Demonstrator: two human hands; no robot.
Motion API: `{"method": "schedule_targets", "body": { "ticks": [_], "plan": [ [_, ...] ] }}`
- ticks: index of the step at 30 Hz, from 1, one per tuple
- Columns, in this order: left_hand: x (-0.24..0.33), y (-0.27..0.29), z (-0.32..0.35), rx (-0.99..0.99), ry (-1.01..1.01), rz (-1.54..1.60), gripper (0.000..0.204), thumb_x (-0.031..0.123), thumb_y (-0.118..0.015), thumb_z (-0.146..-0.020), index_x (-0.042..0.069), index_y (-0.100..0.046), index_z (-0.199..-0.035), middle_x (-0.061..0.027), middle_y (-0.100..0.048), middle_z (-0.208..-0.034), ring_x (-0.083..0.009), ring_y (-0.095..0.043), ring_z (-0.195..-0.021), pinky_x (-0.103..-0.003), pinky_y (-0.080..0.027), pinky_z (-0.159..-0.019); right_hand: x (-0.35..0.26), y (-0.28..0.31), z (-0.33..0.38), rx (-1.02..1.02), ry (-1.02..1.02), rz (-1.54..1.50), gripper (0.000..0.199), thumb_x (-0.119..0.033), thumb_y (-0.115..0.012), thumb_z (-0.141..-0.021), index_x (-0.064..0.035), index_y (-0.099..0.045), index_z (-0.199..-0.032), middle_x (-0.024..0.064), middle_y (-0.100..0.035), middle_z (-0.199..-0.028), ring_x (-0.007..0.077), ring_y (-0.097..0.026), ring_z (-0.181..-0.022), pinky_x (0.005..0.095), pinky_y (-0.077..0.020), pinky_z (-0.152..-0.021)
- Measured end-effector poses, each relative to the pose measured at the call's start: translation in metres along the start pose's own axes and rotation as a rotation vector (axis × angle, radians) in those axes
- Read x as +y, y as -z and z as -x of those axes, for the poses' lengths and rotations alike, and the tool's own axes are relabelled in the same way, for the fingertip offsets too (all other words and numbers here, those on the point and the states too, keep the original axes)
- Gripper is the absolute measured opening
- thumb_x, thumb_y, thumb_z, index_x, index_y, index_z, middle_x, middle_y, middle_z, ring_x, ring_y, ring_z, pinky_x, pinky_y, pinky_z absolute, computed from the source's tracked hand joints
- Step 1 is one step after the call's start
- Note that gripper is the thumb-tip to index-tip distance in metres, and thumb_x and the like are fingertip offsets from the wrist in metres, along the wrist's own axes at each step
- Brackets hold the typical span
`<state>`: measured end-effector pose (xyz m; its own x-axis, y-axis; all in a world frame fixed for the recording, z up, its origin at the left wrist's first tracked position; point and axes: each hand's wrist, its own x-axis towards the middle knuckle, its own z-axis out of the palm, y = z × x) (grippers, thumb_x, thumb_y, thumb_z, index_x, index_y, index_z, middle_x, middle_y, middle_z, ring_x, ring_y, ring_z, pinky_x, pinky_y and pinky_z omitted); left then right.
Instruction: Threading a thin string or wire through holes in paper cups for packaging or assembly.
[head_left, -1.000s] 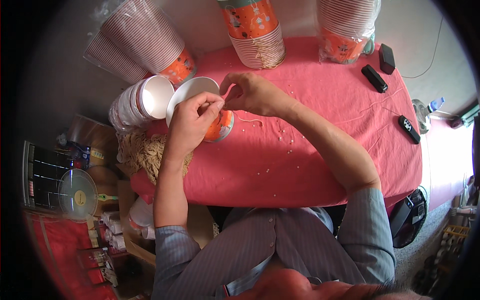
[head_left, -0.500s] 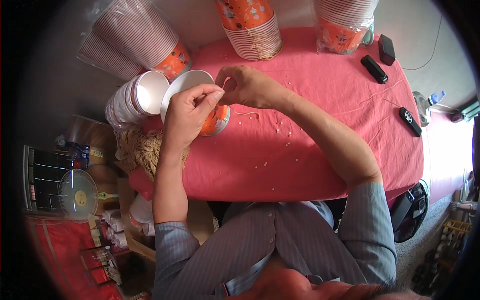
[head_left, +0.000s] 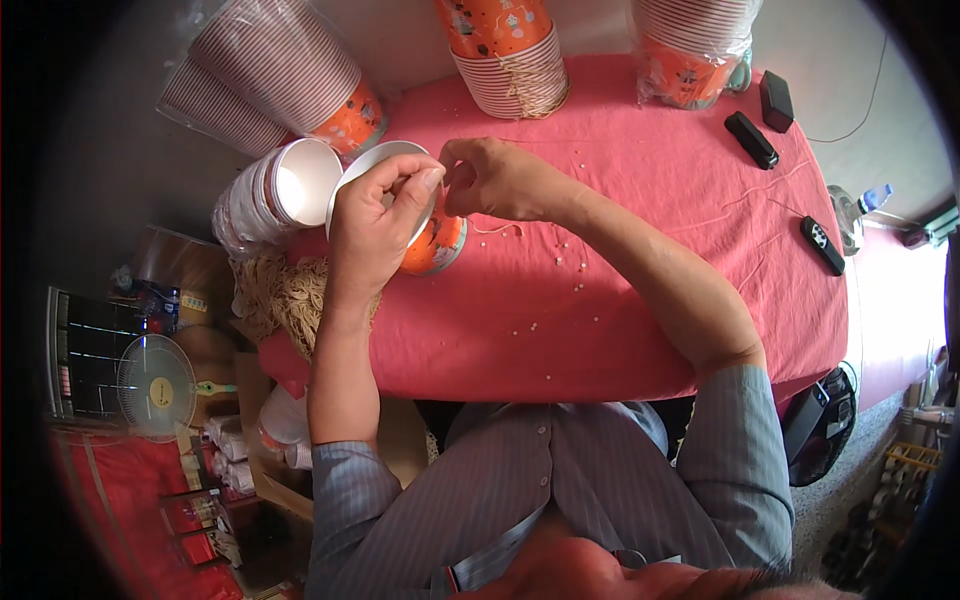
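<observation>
An orange paper cup (head_left: 440, 245) lies tilted on the red tablecloth (head_left: 620, 300), its white inside facing away from me. My left hand (head_left: 375, 230) grips the cup's rim from above, thumb and forefinger pinched at the edge. My right hand (head_left: 495, 180) meets it fingertip to fingertip at the rim, pinching something small that I cannot make out. A short pale string (head_left: 495, 230) lies on the cloth just under my right wrist. Small white beads or crumbs (head_left: 570, 265) are scattered nearby.
A sleeve of white nested cups (head_left: 270, 195) lies at the left edge. Stacks of striped and orange cups (head_left: 505, 50) stand along the back, some bagged (head_left: 690, 45). Black remotes (head_left: 750, 140) lie at right. A bundle of pale string (head_left: 285, 295) hangs off the table; a small fan (head_left: 155, 385) stands below.
Both hands and the orange cup stay together at the same spot on the cloth; the fingers have shifted slightly at the rim. The camera view moved a little.
</observation>
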<state>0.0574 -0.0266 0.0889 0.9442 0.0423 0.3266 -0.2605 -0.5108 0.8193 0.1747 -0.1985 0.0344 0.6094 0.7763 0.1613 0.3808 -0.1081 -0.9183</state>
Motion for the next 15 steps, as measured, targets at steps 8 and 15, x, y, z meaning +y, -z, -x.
{"method": "schedule_targets", "body": {
  "ticks": [8, 15],
  "plan": [
    [-0.020, 0.017, 0.010, 0.173, 0.003, -0.036, 0.020, 0.017, -0.069, -0.111, -0.002, -0.073, -0.111, 0.0025, -0.071, -0.096, -0.0054, -0.062, -0.087, -0.023, -0.051, -0.081, 0.006, 0.017, -0.003, -0.018, 0.008, -0.052, 0.033, -0.006, -0.078, -0.089, 0.0006, -0.066, -0.119, 0.0082, -0.076, -0.094, 0.0149, -0.072, -0.089, 0.0324, -0.0587, -0.082],
    [-0.025, 0.022, 0.040, 0.297, -0.027, -0.295, 0.016, 0.014, -0.068, -0.110, -0.002, -0.071, -0.112, -0.0045, -0.074, -0.094, -0.0108, -0.066, -0.086, -0.029, -0.053, -0.077, -0.026, 0.052, 0.013, -0.228, -0.058, -0.089, 0.026, -0.003, -0.075, -0.093, 0.0017, -0.068, -0.118, 0.0072, -0.075, -0.093, 0.0139, -0.072, -0.088, 0.0322, -0.0585, -0.083]
  ]
}}
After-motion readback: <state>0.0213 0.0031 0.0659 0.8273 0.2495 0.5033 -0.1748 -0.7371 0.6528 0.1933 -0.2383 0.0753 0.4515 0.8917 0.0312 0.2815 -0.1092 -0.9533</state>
